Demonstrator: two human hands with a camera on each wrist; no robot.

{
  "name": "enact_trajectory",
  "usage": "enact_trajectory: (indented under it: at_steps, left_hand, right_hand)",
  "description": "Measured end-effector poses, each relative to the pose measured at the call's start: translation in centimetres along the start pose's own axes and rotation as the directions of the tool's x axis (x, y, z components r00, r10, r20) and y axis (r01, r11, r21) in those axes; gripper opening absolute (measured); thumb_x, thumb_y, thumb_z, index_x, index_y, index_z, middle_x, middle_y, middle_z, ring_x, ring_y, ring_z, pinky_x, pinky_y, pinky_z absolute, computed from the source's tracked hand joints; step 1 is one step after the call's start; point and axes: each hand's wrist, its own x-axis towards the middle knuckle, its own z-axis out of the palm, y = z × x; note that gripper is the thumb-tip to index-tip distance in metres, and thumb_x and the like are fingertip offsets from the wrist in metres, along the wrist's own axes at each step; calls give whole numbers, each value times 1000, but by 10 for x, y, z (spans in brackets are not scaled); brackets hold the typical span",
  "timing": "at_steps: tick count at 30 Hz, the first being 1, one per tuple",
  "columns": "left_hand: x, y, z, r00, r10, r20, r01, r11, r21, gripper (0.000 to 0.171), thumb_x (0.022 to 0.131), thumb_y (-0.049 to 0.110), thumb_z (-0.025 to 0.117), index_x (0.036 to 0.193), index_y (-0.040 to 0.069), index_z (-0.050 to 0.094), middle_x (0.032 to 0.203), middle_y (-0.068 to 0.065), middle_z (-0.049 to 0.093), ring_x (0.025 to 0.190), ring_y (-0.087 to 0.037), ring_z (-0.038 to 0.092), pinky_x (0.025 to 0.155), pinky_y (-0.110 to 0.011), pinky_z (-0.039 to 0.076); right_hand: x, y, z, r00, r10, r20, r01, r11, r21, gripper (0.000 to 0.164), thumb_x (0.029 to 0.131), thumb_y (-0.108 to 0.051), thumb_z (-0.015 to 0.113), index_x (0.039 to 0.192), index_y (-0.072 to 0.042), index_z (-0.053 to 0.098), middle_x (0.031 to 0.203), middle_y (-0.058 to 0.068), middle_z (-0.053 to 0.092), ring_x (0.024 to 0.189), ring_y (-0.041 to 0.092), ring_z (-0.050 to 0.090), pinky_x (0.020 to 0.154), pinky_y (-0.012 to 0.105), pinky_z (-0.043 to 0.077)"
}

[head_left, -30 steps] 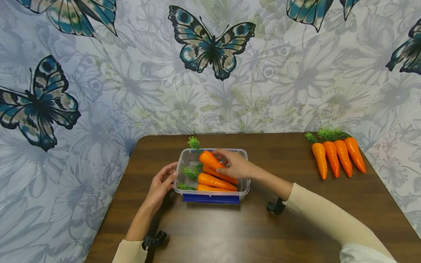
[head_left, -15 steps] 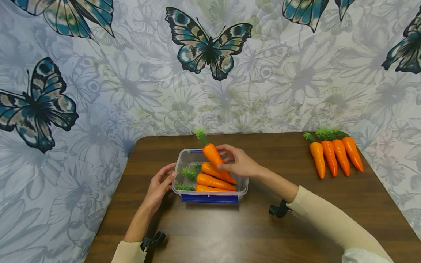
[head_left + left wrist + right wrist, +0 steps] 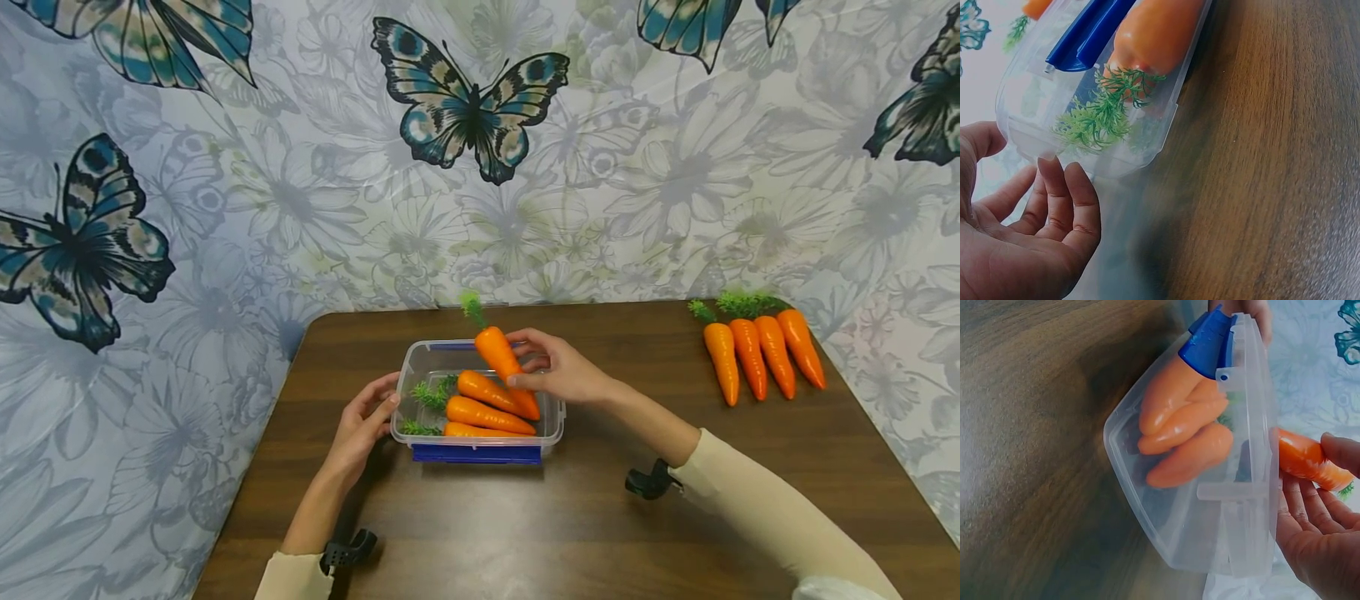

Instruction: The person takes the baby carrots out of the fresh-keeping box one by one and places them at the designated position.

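A clear plastic container (image 3: 551, 421) with blue clips stands on the table. Inside lie several orange carrots (image 3: 491, 410) with green tops toward its left end. My left hand (image 3: 363, 425) holds the container by its left end; in the left wrist view its curled fingers (image 3: 1082, 200) meet the outer wall below the rim. My right hand (image 3: 562, 367) grips another carrot (image 3: 495, 350) between thumb and fingers, tilted above the container's back right part, green top up and away. In the right wrist view this carrot (image 3: 1304, 456) shows beyond the rim; the container wall hides its tip.
Several more carrots (image 3: 765, 354) lie side by side at the table's back right, tops toward the wall. The brown wooden table (image 3: 585, 533) meets a butterfly-patterned wall covering (image 3: 480, 225) behind. Black wrist straps (image 3: 348, 550) sit on both forearms.
My right hand has drawn the carrot slightly up and to the right, turning it steeper, so more of the carrot beneath shows. My left hand has stayed at the container's end.
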Motion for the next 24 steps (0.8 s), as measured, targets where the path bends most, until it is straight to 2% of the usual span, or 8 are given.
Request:
enact_trajectory:
  at_steps: [4,12,19,24]
  left_hand:
    - [-1,0,0,1000,-1,0,1,1000,-8,49,111,31,63,156,17,54,132,-17,56,113,-22,63,84,-26,60]
    - [-1,-1,0,1000,-5,0,5,1000,-5,48,111,31,61,156,16,54,127,-7,57,112,-20,62,85,-27,60]
    - [0,-1,2,1000,-4,6,4,1000,-12,49,111,32,61,157,16,54,128,-7,57,114,-21,63,86,-27,59]
    - [0,-1,2,1000,-5,8,5,1000,-20,49,111,32,62,157,15,53,126,-6,58,111,-17,63,85,-27,60]
  right_hand:
    - [-5,1,-6,1000,-1,-17,1,1000,23,61,99,-12,79,154,-14,53,141,18,64,113,31,74,95,40,64]
    - [-17,4,-19,999,7,-41,-5,999,49,61,99,-12,78,154,-12,51,141,21,65,110,29,75,88,33,63]
    - [-29,7,-34,995,16,-100,-10,998,60,64,97,-11,81,153,-11,52,139,23,66,110,28,74,90,29,62]
    - [-39,13,-46,991,26,-133,-20,999,47,66,96,-10,81,154,-9,51,140,24,65,108,27,74,87,29,61]
